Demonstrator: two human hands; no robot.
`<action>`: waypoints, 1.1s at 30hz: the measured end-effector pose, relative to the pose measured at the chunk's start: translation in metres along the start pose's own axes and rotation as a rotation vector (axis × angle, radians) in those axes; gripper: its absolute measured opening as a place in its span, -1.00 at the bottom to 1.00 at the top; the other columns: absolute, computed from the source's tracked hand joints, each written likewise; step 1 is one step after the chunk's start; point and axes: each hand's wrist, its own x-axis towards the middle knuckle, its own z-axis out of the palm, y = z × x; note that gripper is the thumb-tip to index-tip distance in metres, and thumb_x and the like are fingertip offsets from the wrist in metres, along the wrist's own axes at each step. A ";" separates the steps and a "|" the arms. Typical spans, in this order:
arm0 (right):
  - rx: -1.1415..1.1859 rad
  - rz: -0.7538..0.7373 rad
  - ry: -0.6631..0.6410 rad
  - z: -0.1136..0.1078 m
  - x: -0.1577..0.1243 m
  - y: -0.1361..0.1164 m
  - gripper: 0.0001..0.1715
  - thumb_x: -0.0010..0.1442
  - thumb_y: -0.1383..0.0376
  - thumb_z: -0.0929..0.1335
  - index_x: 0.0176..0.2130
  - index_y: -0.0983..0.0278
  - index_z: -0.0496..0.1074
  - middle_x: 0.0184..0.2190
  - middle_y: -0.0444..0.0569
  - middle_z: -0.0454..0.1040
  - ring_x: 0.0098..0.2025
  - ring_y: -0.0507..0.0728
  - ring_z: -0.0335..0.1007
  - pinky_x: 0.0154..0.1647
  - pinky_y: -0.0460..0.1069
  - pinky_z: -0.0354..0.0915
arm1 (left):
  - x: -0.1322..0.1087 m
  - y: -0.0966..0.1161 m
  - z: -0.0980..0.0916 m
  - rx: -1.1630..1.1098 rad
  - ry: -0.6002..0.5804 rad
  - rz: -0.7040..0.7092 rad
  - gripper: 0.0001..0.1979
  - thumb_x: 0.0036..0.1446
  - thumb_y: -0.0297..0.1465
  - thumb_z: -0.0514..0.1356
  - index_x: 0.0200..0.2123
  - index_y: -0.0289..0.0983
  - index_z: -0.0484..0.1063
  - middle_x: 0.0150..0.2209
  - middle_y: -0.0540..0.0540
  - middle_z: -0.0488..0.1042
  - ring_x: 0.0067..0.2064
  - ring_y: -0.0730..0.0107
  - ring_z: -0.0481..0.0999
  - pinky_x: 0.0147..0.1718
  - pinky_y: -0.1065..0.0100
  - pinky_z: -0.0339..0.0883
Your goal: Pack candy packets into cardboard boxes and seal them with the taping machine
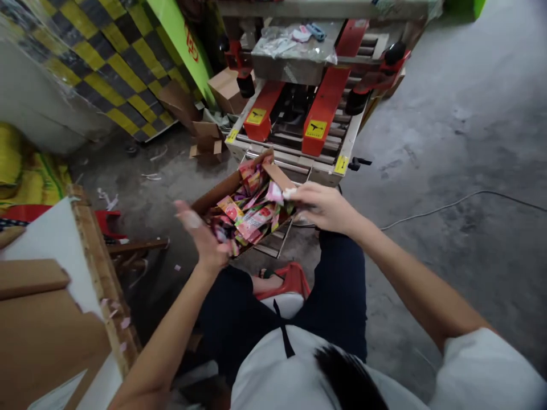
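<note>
An open cardboard box (pixel 222 191) full of pink and red sachets (pixel 252 219) stands in front of my knees. My right hand (pixel 325 206) rests on the box's right flap (pixel 278 175), fingers curled round its edge. My left hand (pixel 200 233) is at the box's near left side, motion-blurred, palm turned toward the box and fingers partly spread; I cannot make out whether it holds anything.
A carton-sealing machine (pixel 299 108) with red guides and rollers stands just behind the box. Loose cardboard boxes (pixel 226 88) lie to its left. A wooden-edged table (pixel 92 256) with flat cardboard sheets (pixel 38 324) is at my left. A cable (pixel 448 205) crosses the concrete floor at right.
</note>
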 end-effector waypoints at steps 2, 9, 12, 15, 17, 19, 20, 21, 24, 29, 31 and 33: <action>-0.129 -0.050 -0.189 -0.005 0.010 -0.011 -0.58 0.27 0.16 0.41 0.10 0.18 0.56 0.00 0.06 0.59 0.01 0.23 0.55 -0.02 0.07 0.45 | 0.008 0.001 -0.002 0.058 0.002 0.205 0.28 0.00 0.43 0.05 0.52 -0.32 -0.16 0.54 -0.42 -0.22 0.56 -0.21 -0.42 0.49 -0.21 -0.49; -0.267 -0.005 -0.557 -0.013 0.072 -0.024 -0.70 0.28 0.09 0.42 -0.08 0.16 0.64 -0.08 -0.05 0.64 -0.09 0.18 0.54 -0.21 -0.02 0.25 | 0.052 0.017 0.007 0.239 -0.264 0.559 -0.34 0.45 -0.07 -0.09 0.40 -0.38 0.22 0.42 -0.37 0.24 0.48 -0.01 0.17 0.46 -0.09 -0.03; -0.282 0.186 -0.577 0.001 0.098 -0.015 -0.65 0.21 0.03 0.47 -0.12 0.20 0.59 -0.20 -0.06 0.63 -0.16 0.17 0.52 -0.26 -0.03 0.20 | 0.071 0.001 -0.003 0.016 -0.445 0.431 -0.38 0.47 -0.11 -0.16 0.41 -0.27 0.24 0.42 -0.19 0.27 0.45 0.08 0.25 0.46 -0.02 0.06; -0.352 0.379 -0.515 0.019 0.113 -0.005 -0.42 0.07 -0.03 0.55 -0.05 0.24 0.49 -0.19 0.00 0.59 -0.18 0.22 0.50 -0.28 -0.01 0.21 | 0.083 -0.014 -0.019 -0.270 -0.588 0.335 -0.38 0.47 -0.07 -0.14 0.48 -0.12 0.12 0.46 -0.02 0.19 0.45 0.18 0.23 0.41 0.12 0.16; -0.371 0.406 -0.446 0.028 0.114 -0.002 -0.34 0.02 -0.02 0.58 -0.02 0.24 0.44 -0.15 0.03 0.57 -0.14 0.26 0.49 -0.21 0.03 0.27 | 0.085 -0.015 -0.023 -0.308 -0.595 0.322 -0.31 0.41 -0.04 0.02 0.49 -0.16 0.07 0.49 -0.08 0.12 0.48 0.14 0.17 0.43 0.11 0.12; -0.385 0.379 -0.348 0.035 0.109 -0.001 -0.34 0.04 0.05 0.59 0.01 0.26 0.41 -0.09 0.07 0.56 -0.06 0.32 0.49 -0.08 0.11 0.33 | 0.083 -0.006 -0.016 -0.281 -0.498 0.330 -0.23 0.34 -0.10 0.15 0.49 -0.27 0.07 0.49 -0.20 0.10 0.50 0.06 0.10 0.46 0.06 0.02; -0.405 0.369 -0.274 0.038 0.104 -0.001 -0.35 0.07 0.09 0.57 0.05 0.27 0.39 -0.03 0.13 0.54 0.02 0.36 0.47 0.01 0.17 0.33 | 0.079 0.002 -0.008 -0.277 -0.412 0.318 -0.25 0.33 -0.15 0.16 0.47 -0.31 0.09 0.48 -0.24 0.13 0.51 0.05 0.09 0.47 0.05 -0.02; -0.435 0.372 -0.184 0.042 0.099 -0.002 -0.35 0.11 0.13 0.55 0.10 0.29 0.37 0.06 0.20 0.50 0.12 0.41 0.42 0.12 0.24 0.31 | 0.075 0.012 0.003 -0.285 -0.314 0.285 -0.28 0.33 -0.22 0.15 0.46 -0.33 0.11 0.47 -0.28 0.16 0.50 0.05 0.11 0.47 0.03 -0.02; -0.506 0.432 0.086 0.059 0.086 -0.003 -0.30 0.29 0.19 0.39 0.32 0.33 0.22 0.37 0.35 0.20 0.43 0.50 0.07 0.38 0.42 0.06 | 0.057 0.052 0.041 -0.346 -0.032 0.108 -0.38 0.31 -0.38 0.09 0.41 -0.34 0.16 0.42 -0.34 0.24 0.48 0.04 0.16 0.47 -0.03 -0.03; -0.390 0.260 0.090 0.090 0.093 -0.005 -0.27 0.34 0.36 0.16 0.44 0.25 0.08 0.46 0.14 0.15 0.53 0.31 -0.07 0.50 0.40 -0.13 | 0.035 0.092 0.080 -0.470 0.250 0.007 -0.36 0.19 -0.59 0.02 0.35 -0.29 0.15 0.41 -0.32 0.22 0.49 0.09 0.11 0.51 -0.07 -0.23; -0.348 0.156 -0.031 0.098 0.100 -0.006 -0.29 0.30 0.42 0.17 0.39 0.24 0.20 0.39 0.08 0.30 0.48 0.25 0.08 0.52 0.37 -0.13 | 0.034 0.086 0.081 -0.514 0.306 0.014 -0.33 0.15 -0.60 0.06 0.34 -0.29 0.13 0.40 -0.33 0.20 0.48 0.11 0.11 0.50 -0.01 -0.11; -0.340 0.077 -0.127 0.100 0.105 -0.006 -0.33 0.27 0.46 0.19 0.33 0.26 0.32 0.32 0.08 0.40 0.44 0.22 0.18 0.53 0.35 -0.16 | 0.033 0.075 0.074 -0.561 0.320 0.002 -0.34 0.14 -0.58 0.11 0.32 -0.30 0.15 0.38 -0.36 0.19 0.47 0.10 0.13 0.48 0.02 -0.02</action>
